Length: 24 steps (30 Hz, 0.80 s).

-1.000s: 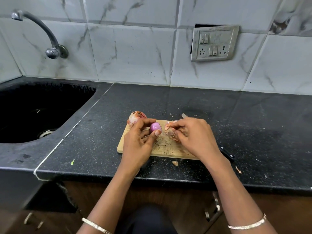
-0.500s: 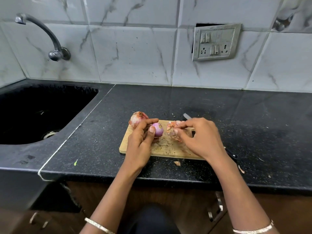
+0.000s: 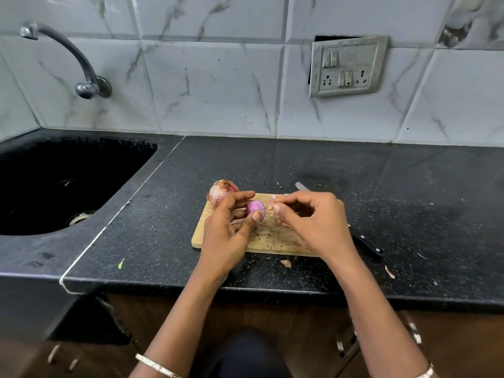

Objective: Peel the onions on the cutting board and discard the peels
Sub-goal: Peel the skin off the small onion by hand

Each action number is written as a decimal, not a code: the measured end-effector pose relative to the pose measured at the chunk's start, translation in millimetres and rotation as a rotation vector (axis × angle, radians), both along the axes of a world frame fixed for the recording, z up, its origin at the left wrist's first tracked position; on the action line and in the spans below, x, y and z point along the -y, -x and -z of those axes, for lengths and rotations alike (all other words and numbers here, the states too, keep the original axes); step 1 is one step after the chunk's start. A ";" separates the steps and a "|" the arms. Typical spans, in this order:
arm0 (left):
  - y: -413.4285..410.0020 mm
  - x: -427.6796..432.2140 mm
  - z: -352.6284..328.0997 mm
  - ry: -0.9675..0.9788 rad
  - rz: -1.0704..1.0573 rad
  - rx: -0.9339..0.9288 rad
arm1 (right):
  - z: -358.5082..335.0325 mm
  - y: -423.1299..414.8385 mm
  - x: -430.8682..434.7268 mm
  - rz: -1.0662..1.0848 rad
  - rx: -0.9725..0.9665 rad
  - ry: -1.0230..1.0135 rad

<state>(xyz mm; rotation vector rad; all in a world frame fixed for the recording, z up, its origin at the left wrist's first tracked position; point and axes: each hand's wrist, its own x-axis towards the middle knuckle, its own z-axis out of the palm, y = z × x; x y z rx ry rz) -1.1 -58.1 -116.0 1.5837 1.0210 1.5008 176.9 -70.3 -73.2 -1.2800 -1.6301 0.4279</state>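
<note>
A small wooden cutting board point(image 3: 275, 242) lies on the black counter. My left hand point(image 3: 227, 231) holds a small peeled purple onion point(image 3: 255, 208) between thumb and fingers just above the board. My right hand point(image 3: 313, 222) is beside it, its fingertips pinching bits of pale peel point(image 3: 272, 208). An unpeeled onion point(image 3: 221, 190) with dry reddish skin sits at the board's far left corner, behind my left hand. More peel under my right hand is mostly hidden.
A black-handled knife point(image 3: 366, 246) lies to the right of the board, its blade tip point(image 3: 301, 186) showing behind my right hand. Peel scraps point(image 3: 285, 263) lie on the counter point(image 3: 409, 203) in front of the board. A black sink point(image 3: 54, 186) and tap point(image 3: 81, 75) are at left.
My right hand has drawn slightly away from the purple onion with peel in its fingertips. My left hand has turned the onion a little. The unpeeled onion has not moved.
</note>
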 end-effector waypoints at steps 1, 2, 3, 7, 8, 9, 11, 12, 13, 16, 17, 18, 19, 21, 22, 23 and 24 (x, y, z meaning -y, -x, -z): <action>-0.1 0.1 0.0 -0.001 0.006 0.000 | 1.6 3.6 0.6 -0.025 0.014 0.012; -0.3 0.5 -0.3 -0.003 0.011 -0.003 | 4.2 6.7 0.8 -0.041 0.031 0.012; -0.6 0.9 -1.0 -0.006 0.011 -0.010 | 7.4 8.6 -0.1 -0.046 0.040 0.004; -0.5 1.1 -3.9 -0.014 0.007 -0.032 | 14.3 8.9 -4.0 -0.050 0.002 -0.030; -0.2 1.2 -4.1 -0.017 0.005 -0.034 | 14.3 8.9 -4.4 -0.055 -0.007 -0.033; 0.1 1.3 -4.2 -0.020 0.001 -0.038 | 14.7 8.9 -4.8 -0.062 -0.013 -0.035; 0.2 0.9 -3.9 -0.027 -0.005 -0.047 | 15.0 9.6 -5.3 -0.076 -0.018 -0.054; 0.0 0.8 -3.8 -0.032 -0.009 -0.054 | 15.9 9.6 -5.8 -0.084 -0.021 -0.069; -0.1 0.7 -3.7 -0.039 -0.016 -0.067 | 17.0 9.8 -6.6 -0.087 -0.023 -0.085; 0.3 0.7 -3.8 -0.072 -0.034 -0.133 | 20.6 10.3 -8.0 -0.085 -0.033 -0.116; 0.5 1.0 -3.8 -0.078 -0.034 -0.146 | 21.7 10.4 -8.1 -0.079 -0.037 -0.118; 1.1 1.6 -4.0 -0.082 -0.032 -0.154 | 22.2 10.7 -7.7 -0.070 -0.039 -0.116; 1.5 1.3 -3.8 -0.086 -0.033 -0.161 | 22.7 10.7 -7.3 -0.061 -0.041 -0.114; 2.3 -0.5 -3.0 -0.093 -0.032 -0.176 | 23.5 12.0 -6.8 -0.041 -0.045 -0.124; 2.2 -1.3 -2.7 -0.092 -0.027 -0.178 | 24.5 13.0 -6.9 -0.024 -0.040 -0.132; 2.0 -2.1 -2.4 -0.088 -0.020 -0.172 | 25.9 13.9 -7.8 -0.001 -0.014 -0.141; 1.7 -2.3 -2.3 -0.083 -0.012 -0.158 | 27.5 14.9 -9.0 0.020 0.047 -0.147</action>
